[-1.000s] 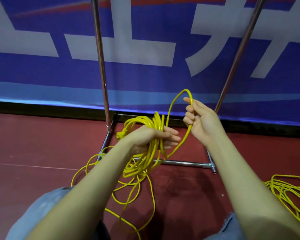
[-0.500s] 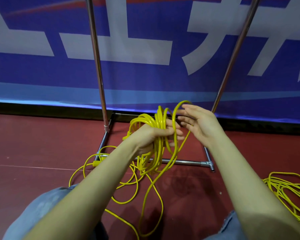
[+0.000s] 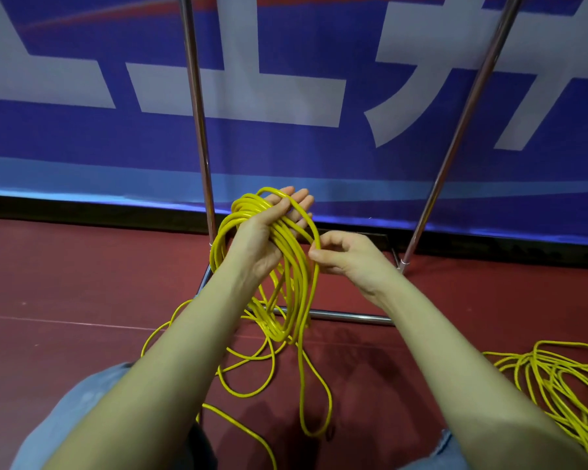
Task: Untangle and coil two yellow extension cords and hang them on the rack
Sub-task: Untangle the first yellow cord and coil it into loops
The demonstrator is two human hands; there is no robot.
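Banner point(image 3: 82, 137) in blue and white fills the background behind the rack point(image 3: 197, 123), whose two chrome uprights rise from a rectangular base frame on the red floor point(image 3: 65, 283). Right of the rack's base, near the frame edge, the second cord point(image 3: 557, 378) lies as a loose yellow heap, untouched.

In front of the rack's base, the coil point(image 3: 286, 266) has gained another turn: a second ago the right hand held a raised loop clear of the bundle, and now that loop lies over the left palm with the rest. So the first cord is partly wound, not finished, since slack trails on the floor below the rack in open curves. Its plug end is, I think, out of sight.

The left hand point(image 3: 269, 239) carries the coil across an upturned palm, fingers nearly straight. The right hand point(image 3: 347, 256) pinches the outermost strand between thumb and curled fingers, just beside the coil. The yellow strands look thin, glossy and springy, hanging as long uneven ovals.
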